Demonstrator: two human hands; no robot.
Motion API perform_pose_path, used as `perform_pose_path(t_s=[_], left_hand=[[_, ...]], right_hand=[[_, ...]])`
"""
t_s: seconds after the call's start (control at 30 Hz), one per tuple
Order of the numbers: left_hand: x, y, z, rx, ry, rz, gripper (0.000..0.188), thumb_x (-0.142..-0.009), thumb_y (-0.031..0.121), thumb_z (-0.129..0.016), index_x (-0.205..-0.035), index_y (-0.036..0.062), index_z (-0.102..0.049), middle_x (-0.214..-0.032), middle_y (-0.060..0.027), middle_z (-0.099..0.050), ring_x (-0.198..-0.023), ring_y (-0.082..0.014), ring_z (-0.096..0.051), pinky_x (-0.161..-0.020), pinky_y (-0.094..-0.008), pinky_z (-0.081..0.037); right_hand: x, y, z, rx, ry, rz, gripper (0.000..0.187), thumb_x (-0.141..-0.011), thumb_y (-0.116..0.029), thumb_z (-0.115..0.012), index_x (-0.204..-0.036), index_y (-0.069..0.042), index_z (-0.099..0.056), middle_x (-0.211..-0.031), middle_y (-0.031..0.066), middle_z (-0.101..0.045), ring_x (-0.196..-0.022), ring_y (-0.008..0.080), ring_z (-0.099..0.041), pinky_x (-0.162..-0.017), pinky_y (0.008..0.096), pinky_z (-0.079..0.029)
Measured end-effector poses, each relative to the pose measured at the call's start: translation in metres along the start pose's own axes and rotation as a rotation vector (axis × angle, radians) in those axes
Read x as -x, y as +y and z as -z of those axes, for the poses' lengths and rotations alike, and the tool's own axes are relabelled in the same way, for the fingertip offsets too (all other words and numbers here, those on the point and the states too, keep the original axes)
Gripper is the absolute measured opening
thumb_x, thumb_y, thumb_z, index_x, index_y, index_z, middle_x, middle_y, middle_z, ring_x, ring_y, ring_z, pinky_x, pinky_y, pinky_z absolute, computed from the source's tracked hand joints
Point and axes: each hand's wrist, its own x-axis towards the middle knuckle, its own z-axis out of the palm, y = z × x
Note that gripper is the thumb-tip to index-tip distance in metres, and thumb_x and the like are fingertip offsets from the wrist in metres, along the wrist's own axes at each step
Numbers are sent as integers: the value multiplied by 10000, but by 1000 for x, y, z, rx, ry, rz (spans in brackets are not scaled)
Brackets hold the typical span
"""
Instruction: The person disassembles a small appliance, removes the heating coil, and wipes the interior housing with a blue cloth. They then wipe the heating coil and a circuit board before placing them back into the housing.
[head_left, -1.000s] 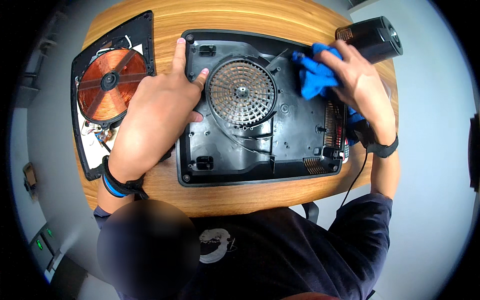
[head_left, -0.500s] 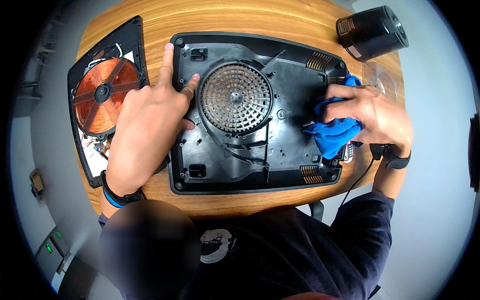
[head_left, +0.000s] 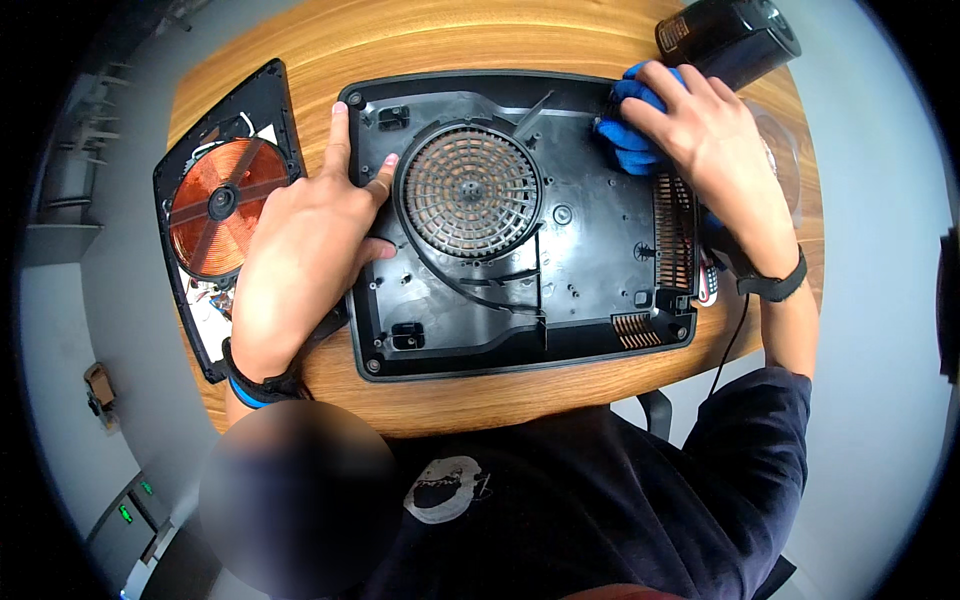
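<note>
A black plastic housing [head_left: 600, 230], the bottom shell of an induction cooker by its look, lies inside-up on the wooden table. A round vent grille [head_left: 470, 190] is set into it. My left hand [head_left: 312, 225] rests on the shell's left side, fingers spread, index fingertip at the upper left corner. My right hand [head_left: 705, 135] is closed on a bunched blue cloth [head_left: 640, 125], pressed against the far right corner of the shell. That corner's slots are covered by cloth and hand.
Left of the shell lies the other half [head_left: 170, 165], carrying a copper coil [head_left: 225, 205] and exposed electronics. A black cylinder [head_left: 730, 45] stands at the table's far right, close to my right hand. A dark cable [head_left: 735, 345] hangs over the right edge of the wooden table [head_left: 470, 405].
My right hand has moved the blue cloth from the shell's right side to its far right corner, uncovering the right-hand vent slots. My left hand keeps its place on the shell.
</note>
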Motion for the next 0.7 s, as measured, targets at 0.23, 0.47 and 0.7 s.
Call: perform_pose_path(t_s=[0.23, 0.47, 0.7], left_hand=[[-4, -1, -3, 18, -45, 22, 815, -801, 353, -935, -1558, 174, -689, -1754, -383, -316, -1008, -442, -799, -898, -465, -657], [1, 1, -2, -64, 41, -11, 777, -807, 381, -928, -1521, 153, -722, -1636, -434, -461, -942, -361, -827, -836, -408, -659], [-3, 1, 1, 47, -34, 56, 773, -760, 335, -967, -1486, 184, -747, -1725, -387, -365, -1054, -462, -794, -917, -481, -652]], right_hand=[[29, -22, -4, -553, -110, 68, 624, -837, -119, -874, -1421, -188, -662, -1510, 152, -578, -1300, 423, -642, -1104, 560, -536], [40, -8, 19, -502, -339, 170, 463, -849, -48, -821, -1282, -173, -712, -1382, 104, -635, -1251, 365, -699, -1082, 547, -548], [80, 24, 64, -257, -244, -192, 438, -814, 24, -807, -1212, -141, -727, -1287, 104, -657, -1195, 380, -678, -999, 494, -599]])
